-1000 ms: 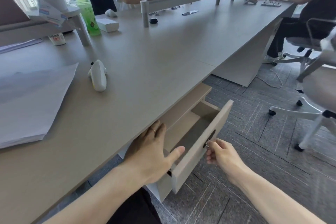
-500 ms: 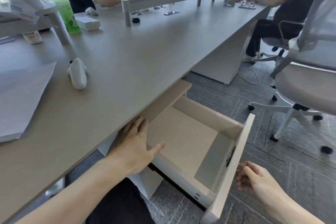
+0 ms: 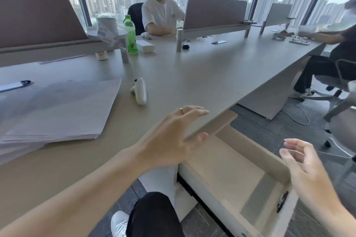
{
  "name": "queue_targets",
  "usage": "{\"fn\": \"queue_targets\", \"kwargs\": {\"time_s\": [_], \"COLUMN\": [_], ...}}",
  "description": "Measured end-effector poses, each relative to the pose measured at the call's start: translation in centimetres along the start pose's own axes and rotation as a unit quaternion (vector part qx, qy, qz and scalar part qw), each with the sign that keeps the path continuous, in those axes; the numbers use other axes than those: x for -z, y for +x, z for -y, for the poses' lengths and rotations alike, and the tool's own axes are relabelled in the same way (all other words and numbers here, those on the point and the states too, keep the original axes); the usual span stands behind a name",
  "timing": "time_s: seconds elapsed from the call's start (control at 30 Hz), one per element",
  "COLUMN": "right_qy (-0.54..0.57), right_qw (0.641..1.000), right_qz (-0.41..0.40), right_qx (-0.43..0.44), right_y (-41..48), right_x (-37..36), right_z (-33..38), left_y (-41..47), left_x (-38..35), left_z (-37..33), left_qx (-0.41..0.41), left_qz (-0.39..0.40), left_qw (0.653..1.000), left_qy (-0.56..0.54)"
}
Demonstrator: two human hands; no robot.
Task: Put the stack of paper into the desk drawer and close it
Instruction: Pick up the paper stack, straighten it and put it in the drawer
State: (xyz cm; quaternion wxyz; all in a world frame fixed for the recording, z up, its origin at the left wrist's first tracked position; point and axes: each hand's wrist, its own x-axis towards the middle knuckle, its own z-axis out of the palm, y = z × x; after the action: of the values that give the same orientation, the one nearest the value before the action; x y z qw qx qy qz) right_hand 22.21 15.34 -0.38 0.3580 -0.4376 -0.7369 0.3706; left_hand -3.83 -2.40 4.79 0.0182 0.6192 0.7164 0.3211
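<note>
Drawer of pale wood point(image 3: 227, 171) gapes empty beneath both hands' spread, empty fingers point(image 3: 192, 112); white paper stack point(image 3: 57, 109), left of them on the grey worktop point(image 3: 192, 75), remains unmoved.

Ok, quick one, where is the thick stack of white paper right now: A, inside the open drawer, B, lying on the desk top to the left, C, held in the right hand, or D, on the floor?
B: the thick stack of white paper lies on the grey desk top, while the open pale wooden drawer shows nothing inside and both hands are bare.
</note>
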Motion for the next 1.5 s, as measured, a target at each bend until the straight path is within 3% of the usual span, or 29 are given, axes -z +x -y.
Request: {"fn": "queue_targets", "kwargs": {"time_s": [0.1,0.17,0.3,0.47,0.57,0.77,0.9,1.0,1.07,1.17,1.3,1.4,1.5], "right_qy": [-0.038,-0.058,-0.085,-0.069,-0.068,-0.095,-0.122,-0.137,-0.132,-0.124,-0.101,-0.054,0.001], "right_qw": [0.988,0.97,0.917,0.884,0.883,0.915,0.909,0.897,0.895,0.888,0.875,0.856,0.873], "right_qz": [0.046,0.082,0.152,0.216,0.263,0.343,0.364,0.388,0.396,0.413,0.445,0.486,0.467], "right_qx": [0.139,0.222,0.36,0.408,0.382,0.188,0.162,0.16,0.159,0.158,0.163,0.168,0.142], "right_y": [0.9,1.2,1.3,0.0,-0.9,-1.4,-0.7,-0.7,-1.0,-1.9,-4.1,-5.4,-5.4], "right_x": [-4.9,-8.6,-16.5,-25.3,-29.6,-35.6,-37.6,-38.6,-39.5,-40.9,-42.2,-43.9,-44.3], "right_z": [5.8,9.3,15.4,20.3,21.6,22.8,24.1,25.6,26.3,27.4,29.4,29.7,30.3], "left_y": [-1.0,-2.7,-7.6,-13.8,-16.7,-22.4,-27.8,-30.5,-31.0,-30.9,-30.3,-29.9,-30.8], "left_x": [4.8,7.7,12.5,16.3,17.7,22.1,25.2,25.7,25.3,24.9,26.3,27.8,28.5], "left_z": [3.5,6.7,12.6,17.5,19.6,22.4,23.7,23.8,23.9,23.9,23.3,22.8,23.0], "left_qx": [0.045,0.103,0.215,0.351,0.412,0.572,0.688,0.733,0.728,0.691,0.651,0.611,0.616], "left_qz": [-0.104,-0.131,-0.141,-0.11,-0.099,-0.108,-0.12,-0.124,-0.121,-0.124,-0.196,-0.293,-0.335], "left_qw": [0.993,0.983,0.953,0.908,0.873,0.767,0.674,0.637,0.643,0.683,0.729,0.735,0.712], "left_qy": [0.039,0.076,0.162,0.2,0.241,0.27,0.241,0.203,0.204,0.201,0.078,0.011,-0.043]}}
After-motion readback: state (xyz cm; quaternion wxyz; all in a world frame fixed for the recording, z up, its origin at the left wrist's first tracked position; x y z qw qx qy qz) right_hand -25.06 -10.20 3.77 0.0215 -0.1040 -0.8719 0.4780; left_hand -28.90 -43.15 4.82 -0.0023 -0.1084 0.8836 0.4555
